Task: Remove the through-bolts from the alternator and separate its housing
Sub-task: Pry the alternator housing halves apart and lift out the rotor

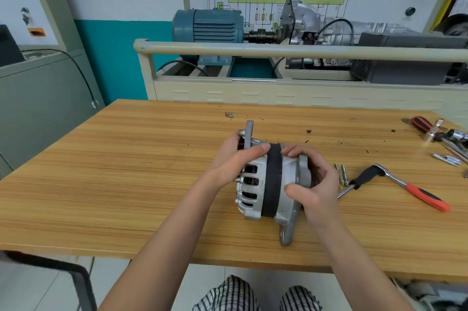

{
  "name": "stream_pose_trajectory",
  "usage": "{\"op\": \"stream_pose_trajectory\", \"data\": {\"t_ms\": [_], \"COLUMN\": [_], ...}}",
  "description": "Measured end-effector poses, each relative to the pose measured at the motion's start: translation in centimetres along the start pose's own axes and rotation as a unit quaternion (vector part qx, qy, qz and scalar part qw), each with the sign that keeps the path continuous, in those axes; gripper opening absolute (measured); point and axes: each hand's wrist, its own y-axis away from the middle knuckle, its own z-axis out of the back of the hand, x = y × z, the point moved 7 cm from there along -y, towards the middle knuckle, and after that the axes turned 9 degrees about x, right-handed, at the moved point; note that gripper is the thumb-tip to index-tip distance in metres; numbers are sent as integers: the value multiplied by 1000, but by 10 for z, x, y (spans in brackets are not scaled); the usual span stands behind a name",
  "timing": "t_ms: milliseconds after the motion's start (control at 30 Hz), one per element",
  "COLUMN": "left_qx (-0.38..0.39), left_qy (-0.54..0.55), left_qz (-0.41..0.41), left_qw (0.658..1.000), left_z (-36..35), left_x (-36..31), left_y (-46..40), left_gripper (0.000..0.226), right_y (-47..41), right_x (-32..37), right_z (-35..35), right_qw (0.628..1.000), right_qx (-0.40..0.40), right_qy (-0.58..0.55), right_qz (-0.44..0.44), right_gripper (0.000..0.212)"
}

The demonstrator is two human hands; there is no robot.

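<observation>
1. Silver cast metal and a black middle band make up the alternator, which lies on its side between the two hands, low over the wooden surface.
2. Left hand grips the slotted housing half on its side of the band, thumb laid across the top and fingers curled round the far end; copper windings show through the slots just below its thumb.
3. Right hand grips the other housing half, its fingertips on the casting's upper edge next to the band and the thumb pressed on the near face.
4. Both housing halves sit tight against the black band; no gap shows between them.
5. One mounting ear stands up just beyond the left hand, and another points down toward the surface's near edge, below the right hand.
6. Loose through-bolts lie side by side on the surface just outside the right hand, close to its knuckles.
7. Just beyond the bolts lies a ratchet wrench, its black head part near the bolts and its red-and-black handle pointing away from the right hand.
8. Farther out past the right hand, near the surface's far corner, lie a red-handled screwdriver and several metal sockets and extensions.
9. Beyond the surface stands a cream-coloured training stand carrying a blue electric motor.
</observation>
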Motion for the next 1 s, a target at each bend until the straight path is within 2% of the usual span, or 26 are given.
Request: {"op": "stream_pose_trajectory", "data": {"t_ms": [300,500,600,733,867,933,967,1000], "left_qx": [-4,-22,-36,-44,-64,-63,-58,-52], "left_qy": [3,10,5,5,-18,-38,-47,-51], "left_qz": [10,5,2,-3,5,10,15,19], "left_qw": [1000,1000,999,999,998,997,997,997], "left_z": [-2,0,3,2,3,1,0,-2], "left_x": [-2,0,3,0,1,0,1,-1], "left_y": [1,-4,-7,-10,-13,-15,-15,-15], "left_gripper": [54,48,31,46,29,32,39,57], "right_y": [-9,-36,-49,-61,-71,-75,-77,-79], "right_x": [-8,-22,-30,-43,-58,-66,-68,-69], "right_z": [5,8,6,8,13,14,15,16], "right_qw": [999,987,980,971,961,954,951,948], "right_qx": [-20,-38,-23,-14,-23,-26,-22,-18], "right_qy": [-27,-91,-107,-108,-104,-102,-95,-85], "right_qz": [-17,-127,-167,-213,-257,-281,-293,-305], "right_gripper": [44,42,38,36,36,34,30,27]}}
